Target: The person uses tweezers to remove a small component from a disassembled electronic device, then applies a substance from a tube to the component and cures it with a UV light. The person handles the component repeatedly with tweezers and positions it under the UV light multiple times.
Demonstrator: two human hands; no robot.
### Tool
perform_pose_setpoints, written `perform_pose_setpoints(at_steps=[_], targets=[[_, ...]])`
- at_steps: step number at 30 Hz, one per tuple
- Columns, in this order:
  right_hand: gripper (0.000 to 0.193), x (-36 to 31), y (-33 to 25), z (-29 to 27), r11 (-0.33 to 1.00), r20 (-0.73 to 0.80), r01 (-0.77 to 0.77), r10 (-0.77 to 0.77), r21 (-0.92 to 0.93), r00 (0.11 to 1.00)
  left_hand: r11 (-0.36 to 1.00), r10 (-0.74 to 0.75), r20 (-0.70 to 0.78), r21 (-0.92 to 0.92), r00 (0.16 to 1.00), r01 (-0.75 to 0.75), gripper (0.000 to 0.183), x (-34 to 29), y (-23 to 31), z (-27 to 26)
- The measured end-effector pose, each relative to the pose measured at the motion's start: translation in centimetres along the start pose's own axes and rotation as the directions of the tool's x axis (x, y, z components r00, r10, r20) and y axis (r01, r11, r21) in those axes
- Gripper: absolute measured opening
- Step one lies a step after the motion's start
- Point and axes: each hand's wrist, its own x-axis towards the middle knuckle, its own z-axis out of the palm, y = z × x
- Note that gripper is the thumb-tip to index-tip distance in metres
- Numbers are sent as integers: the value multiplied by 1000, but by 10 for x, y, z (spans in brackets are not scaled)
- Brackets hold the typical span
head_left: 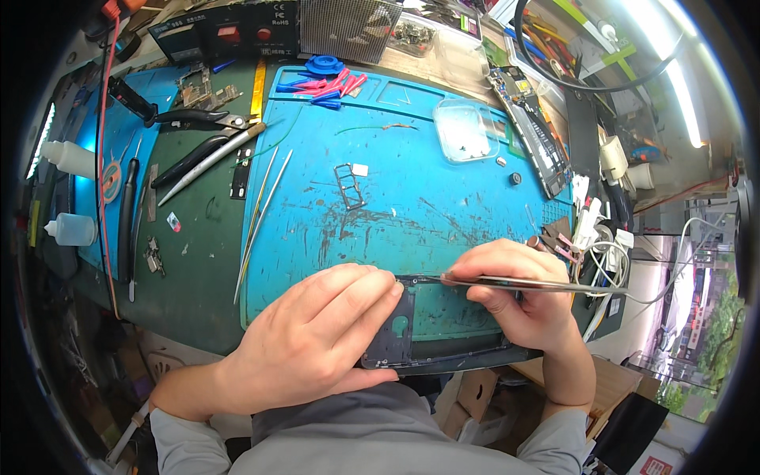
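At the mat's near edge lies a dark, thin phone frame with an open middle and a narrow rim. My left hand grips its left side, fingers over the top edge and thumb at the bottom edge. Pinched in my right hand is a pair of metal tweezers, held nearly level. Their tips reach the frame's top rim, close to my left fingertips; the exact contact is too small to tell. Farther up the mat lie a black card tray and a small white square piece.
The blue mat bears two long tweezers, pink and blue cone tips, a clear plastic box and a small black cap. Pliers and a knife lie left; a circuit board and white cables right.
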Motion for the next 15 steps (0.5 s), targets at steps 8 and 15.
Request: perform_pose_setpoints(at_steps=[8,15], targets=[[22,9,-3,-2,1000,48,-5,6,-28,999,1000,7,3,8,1000,-7,83,0,-1,0],[19,9,0,0,999,23,-39,39,-21,999,1000,11,-10,10,1000,-11,83,-2,-2,2]])
